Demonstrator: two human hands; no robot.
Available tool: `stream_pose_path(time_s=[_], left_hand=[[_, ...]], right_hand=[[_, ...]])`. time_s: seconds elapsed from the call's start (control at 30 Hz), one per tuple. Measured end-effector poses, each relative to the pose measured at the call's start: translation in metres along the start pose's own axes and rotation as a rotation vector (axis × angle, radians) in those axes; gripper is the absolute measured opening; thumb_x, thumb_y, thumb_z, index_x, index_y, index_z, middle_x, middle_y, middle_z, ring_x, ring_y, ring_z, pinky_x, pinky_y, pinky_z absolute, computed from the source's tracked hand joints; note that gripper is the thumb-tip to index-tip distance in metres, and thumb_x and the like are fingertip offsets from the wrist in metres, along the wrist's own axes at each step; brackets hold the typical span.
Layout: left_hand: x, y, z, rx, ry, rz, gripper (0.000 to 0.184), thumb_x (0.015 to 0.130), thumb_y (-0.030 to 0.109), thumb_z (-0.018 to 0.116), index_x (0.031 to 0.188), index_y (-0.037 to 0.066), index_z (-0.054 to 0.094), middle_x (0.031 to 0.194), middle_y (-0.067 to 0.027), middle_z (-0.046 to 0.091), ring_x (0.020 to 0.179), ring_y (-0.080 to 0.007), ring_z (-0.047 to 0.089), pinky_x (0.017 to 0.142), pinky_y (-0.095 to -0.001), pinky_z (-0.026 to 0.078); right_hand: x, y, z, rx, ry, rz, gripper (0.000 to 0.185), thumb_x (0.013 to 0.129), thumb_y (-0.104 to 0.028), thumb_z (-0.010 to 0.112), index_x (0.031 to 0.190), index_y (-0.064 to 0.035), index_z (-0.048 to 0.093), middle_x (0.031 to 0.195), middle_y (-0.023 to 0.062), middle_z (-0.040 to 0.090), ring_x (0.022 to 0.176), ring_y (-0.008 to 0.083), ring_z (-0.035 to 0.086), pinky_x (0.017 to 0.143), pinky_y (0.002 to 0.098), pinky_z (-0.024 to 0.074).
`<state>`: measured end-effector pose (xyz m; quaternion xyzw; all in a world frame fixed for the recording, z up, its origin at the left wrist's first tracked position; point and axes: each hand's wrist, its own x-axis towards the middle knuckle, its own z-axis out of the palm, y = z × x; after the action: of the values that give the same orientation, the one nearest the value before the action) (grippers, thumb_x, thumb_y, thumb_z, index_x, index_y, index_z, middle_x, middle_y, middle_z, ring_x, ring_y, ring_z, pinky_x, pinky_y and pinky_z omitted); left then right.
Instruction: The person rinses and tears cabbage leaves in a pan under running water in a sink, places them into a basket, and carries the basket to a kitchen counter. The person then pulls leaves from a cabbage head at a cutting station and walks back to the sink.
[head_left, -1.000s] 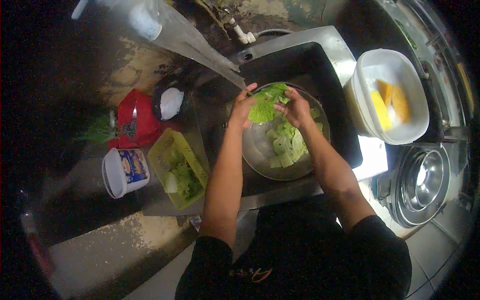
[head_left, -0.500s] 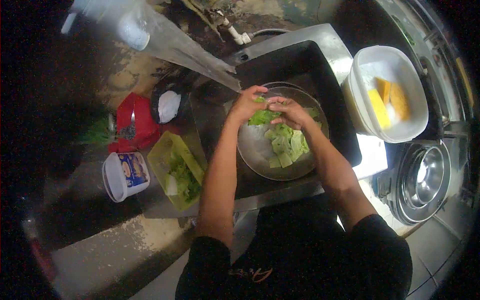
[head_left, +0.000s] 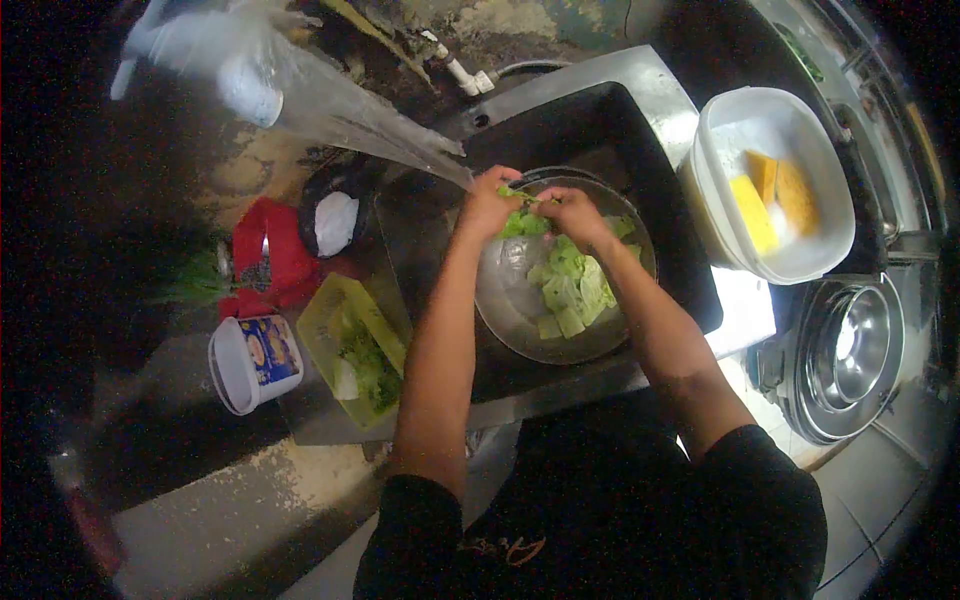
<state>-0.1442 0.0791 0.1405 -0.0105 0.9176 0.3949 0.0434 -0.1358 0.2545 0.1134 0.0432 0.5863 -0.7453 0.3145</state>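
Observation:
Both hands are over a round metal bowl that sits in a dark sink basin. My left hand and my right hand pinch a green lettuce leaf between them, at the bowl's far side. Below my right hand, torn lettuce pieces lie in water in the bowl. Part of the held leaf is hidden by my fingers.
On the left stand a yellow-green basket with greens, a white tub and a red bag. Clear plastic hangs at upper left. A white container with yellow pieces stands right, above stacked metal bowls.
My hands have shifted slightly, with the fingers now pinching the leaf at its upper edge. The leaf shows more clearly between them. The view has moved a little.

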Motion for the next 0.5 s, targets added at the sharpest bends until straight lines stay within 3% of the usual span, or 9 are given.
stream_pose_path(time_s=[0.13, 0.23, 0.33, 0.43, 0.5], left_hand=[[-0.002, 0.002, -0.004, -0.146, 0.251, -0.272, 0.032, 0.069, 0.007, 0.068, 0.099, 0.012, 0.059, 0.087, -0.0057, 0.06, 0.079, -0.0192, 0.057, 0.07, -0.0324, 0.047], [0.0, 0.001, -0.006, -0.282, 0.17, -0.142, 0.031, 0.073, 0.011, 0.067, 0.102, 0.011, 0.057, 0.088, -0.0049, 0.06, 0.079, -0.0187, 0.057, 0.07, -0.0326, 0.047], [0.001, 0.005, -0.004, -0.628, 0.102, -0.185, 0.029, 0.077, 0.014, 0.065, 0.104, 0.01, 0.055, 0.088, -0.0048, 0.061, 0.08, -0.0176, 0.057, 0.07, -0.0321, 0.048], [0.006, -0.015, -0.003, -0.501, 0.146, -0.141, 0.03, 0.08, 0.016, 0.063, 0.108, 0.01, 0.055, 0.09, -0.0056, 0.06, 0.079, -0.0169, 0.057, 0.07, -0.0321, 0.048], [0.0, -0.023, -0.015, -0.57, 0.305, -0.164, 0.033, 0.08, 0.018, 0.063, 0.111, 0.01, 0.054, 0.092, -0.0066, 0.06, 0.08, -0.0174, 0.057, 0.07, -0.0315, 0.048]], right_hand=[[0.015, 0.021, -0.019, 0.304, 0.183, -0.098, 0.013, 0.079, -0.013, 0.06, 0.088, -0.0047, 0.061, 0.089, 0.0067, 0.06, 0.074, 0.0165, 0.057, 0.057, 0.0318, 0.0533], [0.009, 0.022, -0.024, 0.317, 0.108, -0.05, 0.016, 0.081, -0.013, 0.056, 0.093, -0.0037, 0.059, 0.096, 0.0076, 0.059, 0.082, 0.0175, 0.057, 0.062, 0.0336, 0.0548], [0.003, 0.017, -0.02, 0.47, 0.073, -0.073, 0.024, 0.083, -0.015, 0.053, 0.104, -0.0037, 0.055, 0.103, 0.0076, 0.057, 0.09, 0.0193, 0.056, 0.069, 0.0351, 0.0547], [-0.002, 0.008, -0.017, 0.617, -0.059, -0.104, 0.03, 0.084, -0.017, 0.051, 0.112, -0.0046, 0.052, 0.106, 0.0071, 0.057, 0.092, 0.0199, 0.057, 0.071, 0.0359, 0.0545], [-0.012, -0.004, -0.019, 0.613, -0.081, -0.137, 0.032, 0.084, -0.016, 0.051, 0.114, -0.0057, 0.053, 0.11, 0.0071, 0.056, 0.097, 0.0204, 0.055, 0.079, 0.0349, 0.0507]])
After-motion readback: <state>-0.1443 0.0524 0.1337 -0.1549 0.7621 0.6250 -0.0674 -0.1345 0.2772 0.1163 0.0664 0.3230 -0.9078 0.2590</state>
